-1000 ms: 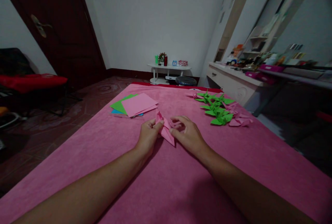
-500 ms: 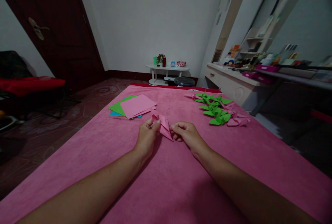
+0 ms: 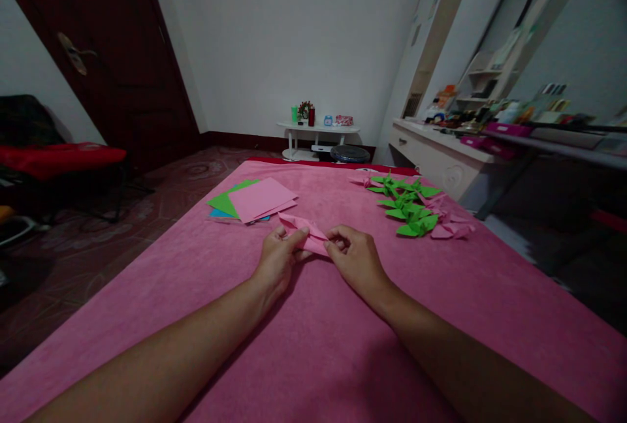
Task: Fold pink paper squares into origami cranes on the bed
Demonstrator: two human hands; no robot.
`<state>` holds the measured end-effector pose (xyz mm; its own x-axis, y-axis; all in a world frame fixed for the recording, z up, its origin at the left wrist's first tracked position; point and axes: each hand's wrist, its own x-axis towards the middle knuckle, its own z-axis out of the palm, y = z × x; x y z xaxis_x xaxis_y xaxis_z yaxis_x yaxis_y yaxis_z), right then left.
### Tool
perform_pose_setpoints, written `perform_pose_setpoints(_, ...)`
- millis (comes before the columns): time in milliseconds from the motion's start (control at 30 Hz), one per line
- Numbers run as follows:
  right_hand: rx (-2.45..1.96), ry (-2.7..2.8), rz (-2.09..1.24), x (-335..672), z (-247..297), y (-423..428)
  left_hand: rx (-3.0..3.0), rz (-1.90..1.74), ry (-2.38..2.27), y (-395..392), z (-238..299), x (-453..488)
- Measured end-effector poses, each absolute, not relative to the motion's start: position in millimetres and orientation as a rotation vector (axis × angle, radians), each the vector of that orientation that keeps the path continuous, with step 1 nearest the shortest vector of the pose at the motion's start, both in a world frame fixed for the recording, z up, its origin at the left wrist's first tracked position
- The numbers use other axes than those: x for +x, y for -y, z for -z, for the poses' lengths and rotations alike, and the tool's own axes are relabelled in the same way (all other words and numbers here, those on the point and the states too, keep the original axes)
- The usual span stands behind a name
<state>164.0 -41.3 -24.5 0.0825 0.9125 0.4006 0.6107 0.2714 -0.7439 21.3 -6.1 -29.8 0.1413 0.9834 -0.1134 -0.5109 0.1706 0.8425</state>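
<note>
A partly folded pink paper piece [image 3: 304, 232] is held low over the pink cloth-covered table [image 3: 318, 344]. My left hand [image 3: 277, 260] pinches its left side with closed fingers. My right hand [image 3: 356, 258] pinches its right end, fingers curled shut. Behind the hands, to the left, lies a stack of flat paper sheets [image 3: 252, 199], pink on top with green and blue beneath. At the far right sits a cluster of folded green paper figures [image 3: 409, 204] with folded pink ones [image 3: 453, 229] beside them.
A dark red door [image 3: 112, 64] and a chair with a red cushion [image 3: 59, 156] stand at the left. A small white side table [image 3: 318, 129] with bottles is against the far wall. A cluttered dresser [image 3: 455, 149] runs along the right.
The pink piece has turned from pointing down towards me to lying nearly level between both hands. My right hand has closed in on its right end.
</note>
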Motion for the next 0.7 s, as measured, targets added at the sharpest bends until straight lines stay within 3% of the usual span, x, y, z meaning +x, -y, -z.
perform_pose_setpoints(400,-1.338,1.535,-0.407,166,27,35,0.720,-1.137,-0.693,11,28,24)
perform_pose_setpoints(700,-1.511,1.850,0.098,164,11,51,0.716,-1.149,-0.690,10,32,26)
